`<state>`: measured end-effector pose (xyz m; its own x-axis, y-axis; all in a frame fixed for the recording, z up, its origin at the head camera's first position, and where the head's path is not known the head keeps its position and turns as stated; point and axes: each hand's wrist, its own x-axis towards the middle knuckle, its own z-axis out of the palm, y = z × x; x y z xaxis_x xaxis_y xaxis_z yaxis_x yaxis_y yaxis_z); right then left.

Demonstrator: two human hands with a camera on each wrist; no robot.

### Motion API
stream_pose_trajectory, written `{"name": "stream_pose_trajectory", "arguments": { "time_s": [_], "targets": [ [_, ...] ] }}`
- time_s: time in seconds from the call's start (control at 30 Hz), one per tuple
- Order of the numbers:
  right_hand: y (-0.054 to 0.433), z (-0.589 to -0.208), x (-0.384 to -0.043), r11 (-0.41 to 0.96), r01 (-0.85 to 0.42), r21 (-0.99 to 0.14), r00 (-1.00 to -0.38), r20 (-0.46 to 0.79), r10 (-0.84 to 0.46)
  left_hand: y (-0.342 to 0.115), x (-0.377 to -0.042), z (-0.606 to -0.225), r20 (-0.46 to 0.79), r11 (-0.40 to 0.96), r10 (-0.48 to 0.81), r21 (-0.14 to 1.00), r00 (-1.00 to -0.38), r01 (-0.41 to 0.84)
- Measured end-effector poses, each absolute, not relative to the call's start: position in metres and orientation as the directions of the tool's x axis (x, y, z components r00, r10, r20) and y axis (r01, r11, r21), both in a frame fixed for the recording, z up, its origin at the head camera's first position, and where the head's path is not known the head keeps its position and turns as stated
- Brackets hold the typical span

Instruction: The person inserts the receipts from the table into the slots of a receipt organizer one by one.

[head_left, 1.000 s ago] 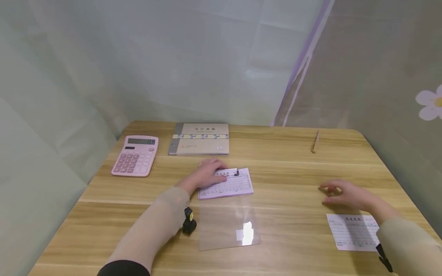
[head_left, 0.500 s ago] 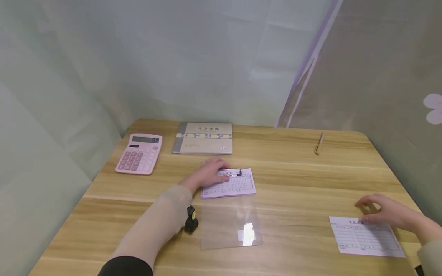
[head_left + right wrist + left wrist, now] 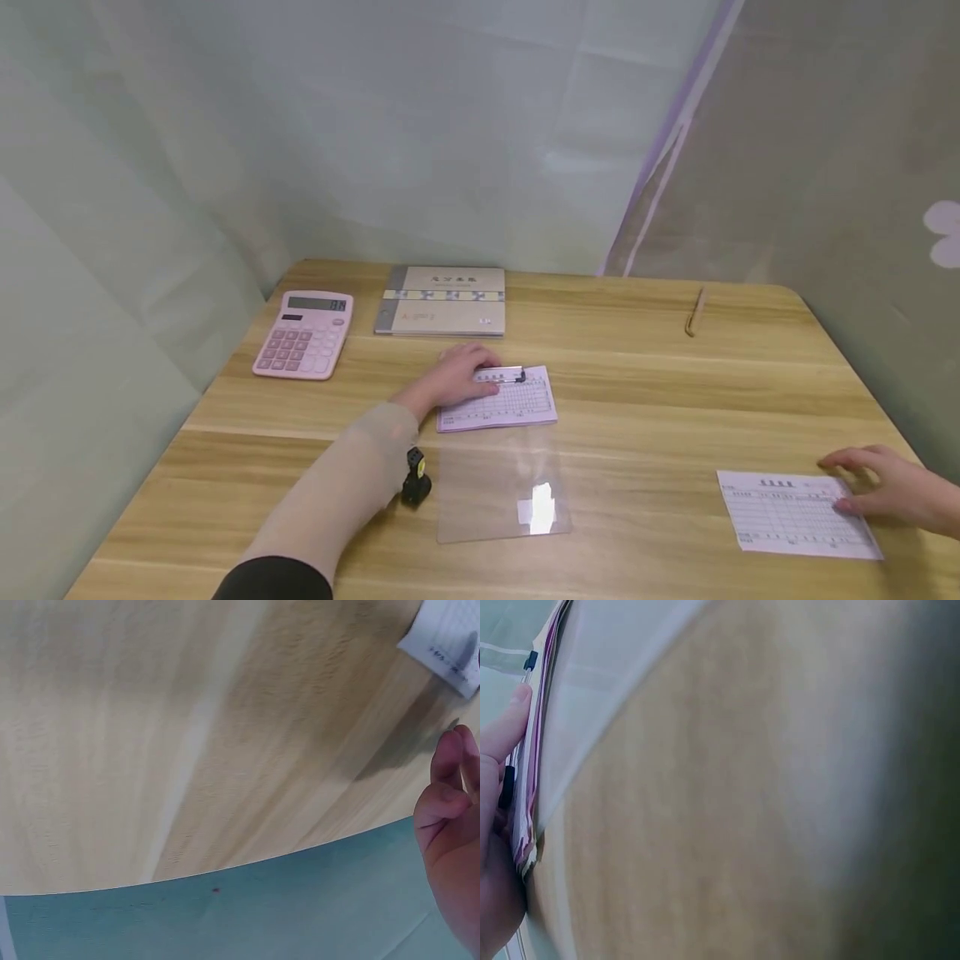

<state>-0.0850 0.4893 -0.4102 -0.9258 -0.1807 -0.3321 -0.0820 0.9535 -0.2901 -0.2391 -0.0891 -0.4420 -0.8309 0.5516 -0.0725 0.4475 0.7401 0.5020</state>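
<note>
My left hand [image 3: 457, 375] lies across the top of a clear clipboard [image 3: 487, 492], gripping it at the metal clip [image 3: 512, 375]. Its thumb presses on a stack of printed forms [image 3: 517, 404] held under that clip. In the left wrist view, the thumb [image 3: 510, 724] lies along the stack, whose layered edge [image 3: 536, 757] shows white and purple sheets. A single loose form [image 3: 795, 517] lies flat at the right of the table. Over its right edge is my right hand [image 3: 892, 492], thumb and fingers loosely bent and apart, with nothing held.
A pink calculator [image 3: 303, 335] sits at the back left, beside a beige account book [image 3: 446, 312]. A slim pen-like stick [image 3: 696, 312] lies at the back right. Pale curtains [image 3: 450, 150] hang behind the wooden table [image 3: 637, 417].
My right hand has moved right and towards me, from beyond the loose form to its right edge. The left hand keeps its place on the clipboard. The head view has shifted slightly.
</note>
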Motion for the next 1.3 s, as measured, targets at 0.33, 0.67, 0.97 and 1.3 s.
{"name": "stream_pose_trajectory", "arguments": {
  "time_s": [0.33, 0.67, 0.97, 1.3],
  "targets": [
    [0.491, -0.417, -0.082, 0.957, -0.081, -0.279, -0.943, -0.291, -0.164, -0.09, -0.24, -0.443, -0.078, 0.748, 0.558, 0.48, -0.826, 0.459],
    [0.486, -0.416, -0.092, 0.951, -0.087, -0.295, -0.935, -0.304, -0.18, -0.09, -0.24, -0.447, -0.071, 0.746, 0.56, 0.476, -0.826, 0.465],
    [0.46, -0.412, -0.103, 0.923, -0.134, -0.362, -0.947, -0.226, -0.226, -0.09, -0.239, -0.445, -0.079, 0.745, 0.559, 0.484, -0.825, 0.459],
    [0.433, -0.411, -0.118, 0.908, -0.172, -0.382, -0.95, -0.179, -0.255, -0.09, -0.24, -0.448, -0.073, 0.748, 0.558, 0.475, -0.826, 0.463]
  ]
}}
